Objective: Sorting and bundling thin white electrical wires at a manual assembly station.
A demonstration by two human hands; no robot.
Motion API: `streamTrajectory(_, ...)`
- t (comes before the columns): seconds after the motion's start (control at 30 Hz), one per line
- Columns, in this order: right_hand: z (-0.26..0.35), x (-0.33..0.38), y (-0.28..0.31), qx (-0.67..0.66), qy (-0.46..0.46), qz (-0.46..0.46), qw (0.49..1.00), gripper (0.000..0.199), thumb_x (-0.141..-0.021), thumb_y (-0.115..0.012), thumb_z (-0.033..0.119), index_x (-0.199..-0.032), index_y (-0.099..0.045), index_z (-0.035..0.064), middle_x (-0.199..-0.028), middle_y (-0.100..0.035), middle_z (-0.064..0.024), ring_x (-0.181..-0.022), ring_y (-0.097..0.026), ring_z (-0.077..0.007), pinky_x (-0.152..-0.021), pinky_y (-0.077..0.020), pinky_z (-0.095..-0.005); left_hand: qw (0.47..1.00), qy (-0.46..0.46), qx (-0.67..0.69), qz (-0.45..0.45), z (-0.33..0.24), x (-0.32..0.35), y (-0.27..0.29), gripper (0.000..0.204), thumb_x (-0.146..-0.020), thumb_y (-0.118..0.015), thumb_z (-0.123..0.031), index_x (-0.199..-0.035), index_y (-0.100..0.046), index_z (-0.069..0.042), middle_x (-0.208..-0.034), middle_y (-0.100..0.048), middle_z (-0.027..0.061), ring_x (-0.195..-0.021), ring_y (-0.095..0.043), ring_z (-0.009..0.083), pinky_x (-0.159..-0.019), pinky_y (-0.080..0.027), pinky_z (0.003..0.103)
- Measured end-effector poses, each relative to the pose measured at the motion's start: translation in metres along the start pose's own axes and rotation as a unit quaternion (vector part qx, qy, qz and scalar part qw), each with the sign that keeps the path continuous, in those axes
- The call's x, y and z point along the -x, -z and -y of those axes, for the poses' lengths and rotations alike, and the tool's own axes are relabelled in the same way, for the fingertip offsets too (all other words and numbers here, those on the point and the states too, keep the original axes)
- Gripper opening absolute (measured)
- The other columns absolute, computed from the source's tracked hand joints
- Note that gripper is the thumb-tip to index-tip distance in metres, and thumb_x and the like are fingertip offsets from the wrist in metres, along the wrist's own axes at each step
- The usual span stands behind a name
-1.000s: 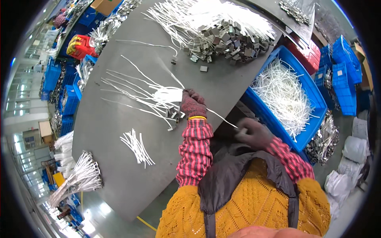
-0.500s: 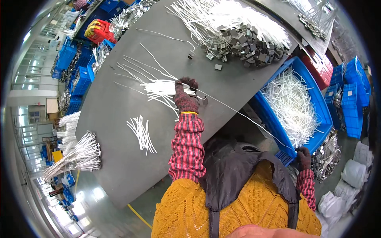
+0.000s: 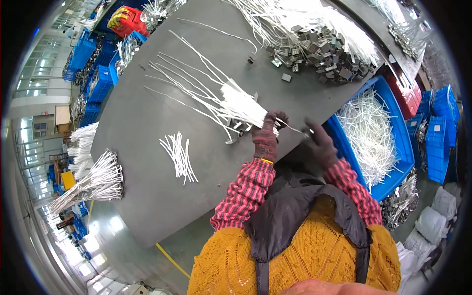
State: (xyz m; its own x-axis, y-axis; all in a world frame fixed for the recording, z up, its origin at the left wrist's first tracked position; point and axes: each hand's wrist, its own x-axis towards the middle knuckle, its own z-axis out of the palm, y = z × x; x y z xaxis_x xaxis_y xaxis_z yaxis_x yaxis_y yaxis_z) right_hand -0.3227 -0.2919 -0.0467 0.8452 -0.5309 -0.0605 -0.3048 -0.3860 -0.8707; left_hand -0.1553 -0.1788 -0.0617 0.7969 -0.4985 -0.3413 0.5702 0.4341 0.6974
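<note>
My left hand [image 3: 266, 135], in a dark red-and-black knitted glove, is closed around the near end of a bundle of white sleeves [image 3: 243, 104] on the grey table. Long thin white wires [image 3: 189, 86] fan out from the bundle's far end. Small metal blocks [image 3: 238, 129] lie beside it. My right hand [image 3: 320, 144], gloved and smeared by motion, is just right of the left one, past the table edge. A thin white strand [image 3: 295, 129] runs from the left hand toward its fingertips; whether they grip it I cannot tell.
A small group of cut white sleeves [image 3: 178, 157] lies on the table [image 3: 142, 206]. At the far right is a heap of metal blocks [image 3: 334, 56] with white wires. The blue crate [image 3: 409, 164] holds white sleeves. A tied white bundle [image 3: 96, 179] sits at the left edge.
My right hand has come up from beside the crate toward the left hand. My left hand has moved right and nearer with the sleeve bundle, uncovering metal blocks beside it.
</note>
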Motion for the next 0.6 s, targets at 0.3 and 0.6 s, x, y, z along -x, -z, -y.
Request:
streamTrajectory(0.3, 0.069, -0.103, -0.109, 0.093, 0.133, 0.015, 0.987, 0.054, -0.087, -0.071, 0.004, -0.137, -0.052, 0.0089, -0.125, -0.063, -0.0176, -0.107, -0.067, -0.0277, -0.087, -0.0559, -0.0381, 0.969, -0.019, -0.209, -0.133, -0.036, -0.024, 0.057, 0.023, -0.093, -0.065, -0.022, -0.105, -0.068, -0.002, -0.091, -0.064, 0.0066, -0.082, -0.059, 0.0155, -0.073, -0.049, 0.033)
streamTrajectory(0.6, 0.012, -0.209, -0.114, 0.319, 0.042, 0.142, 0.936, 0.054, -0.081, -0.073, 0.021, -0.131, -0.057, 0.0120, -0.128, -0.055, -0.0211, -0.103, -0.064, -0.0377, -0.089, -0.0528, -0.0430, 0.953, -0.003, -0.156, -0.261, -0.103, -0.049, 0.135, 0.022, -0.095, -0.054, -0.012, -0.081, -0.062, 0.003, -0.066, -0.063, 0.0093, -0.053, -0.063, 0.0180, -0.048, -0.053, 0.029)
